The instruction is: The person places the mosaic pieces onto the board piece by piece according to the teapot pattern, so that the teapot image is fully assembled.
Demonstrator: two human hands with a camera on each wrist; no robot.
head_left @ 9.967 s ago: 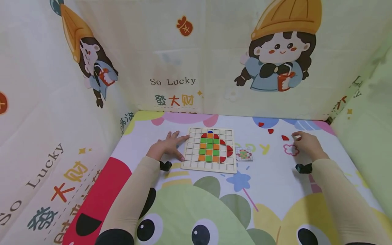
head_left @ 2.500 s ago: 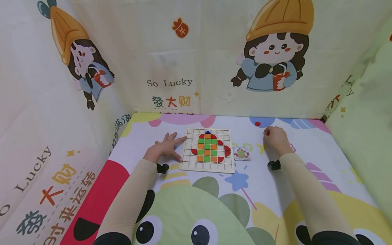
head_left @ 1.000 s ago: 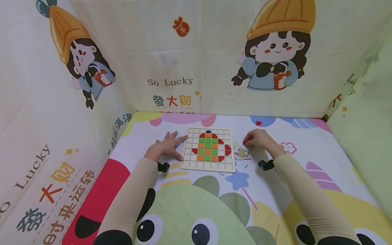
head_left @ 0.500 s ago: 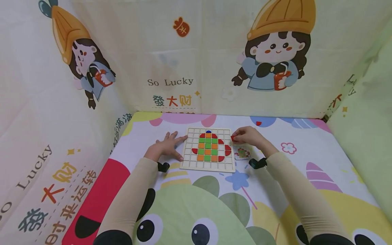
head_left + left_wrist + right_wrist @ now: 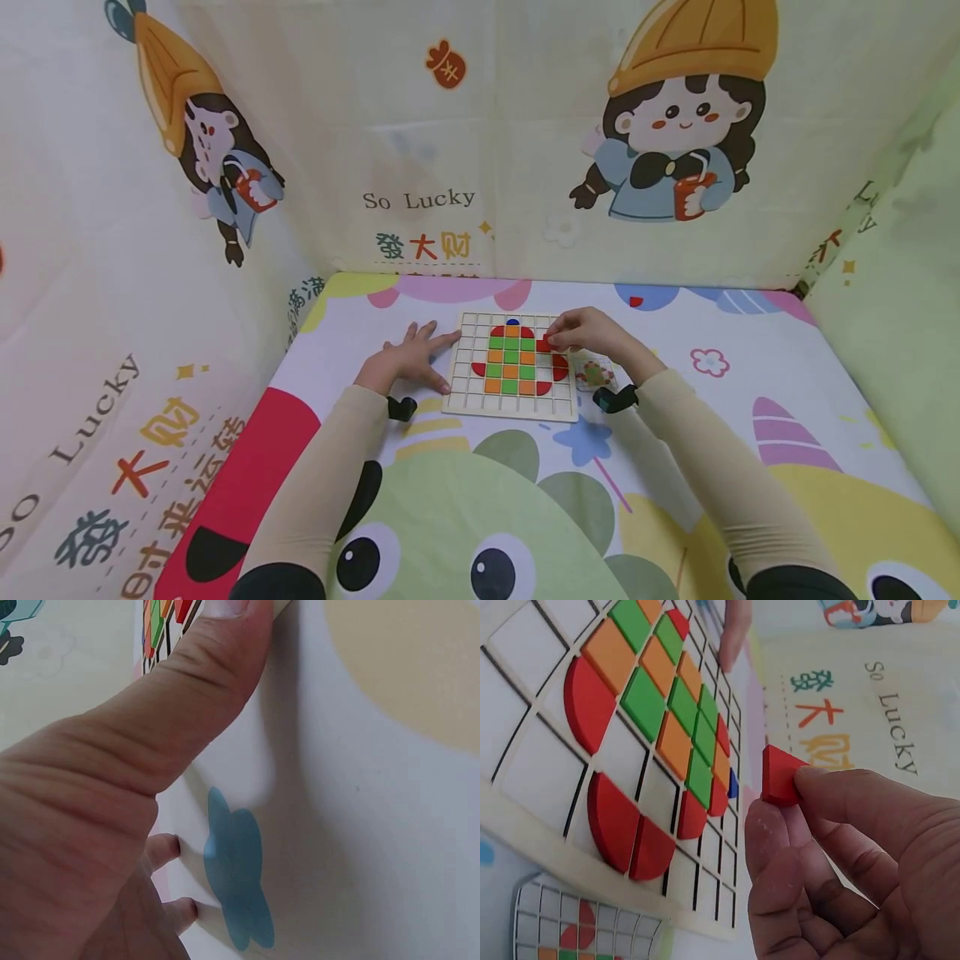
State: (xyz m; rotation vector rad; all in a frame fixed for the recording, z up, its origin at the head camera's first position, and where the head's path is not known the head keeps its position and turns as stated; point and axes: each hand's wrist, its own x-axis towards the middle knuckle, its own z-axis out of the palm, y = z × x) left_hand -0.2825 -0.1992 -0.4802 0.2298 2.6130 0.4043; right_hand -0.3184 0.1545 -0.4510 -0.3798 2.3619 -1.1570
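Observation:
A wooden grid board (image 5: 467, 402) lies on the table, bearing green and orange square tiles, red quarter-round tiles and a blue piece at the top. My left hand (image 5: 405, 362) rests at the board's left edge with fingers spread; in the left wrist view its thumb (image 5: 225, 667) lies against the board. Over the board's right part, my right hand (image 5: 596, 335) pinches a red quarter-round tile (image 5: 780, 774) between thumb and fingers. That tile is held above the grid, near the red tiles on the right side of the pattern. A small pattern card (image 5: 595, 375) lies right of the board, partly under the right wrist.
One loose red tile (image 5: 636, 302) lies near the table's back edge. Printed cloth walls (image 5: 525, 167) rise behind and at both sides. A dark wrist camera (image 5: 615, 400) sits under the right wrist, close to the card.
Since the earliest frame, a red tile has appeared on the pattern's left side and fewer loose tiles lie at right. Lately my right hand carried its red tile leftward over the board; my left stayed.

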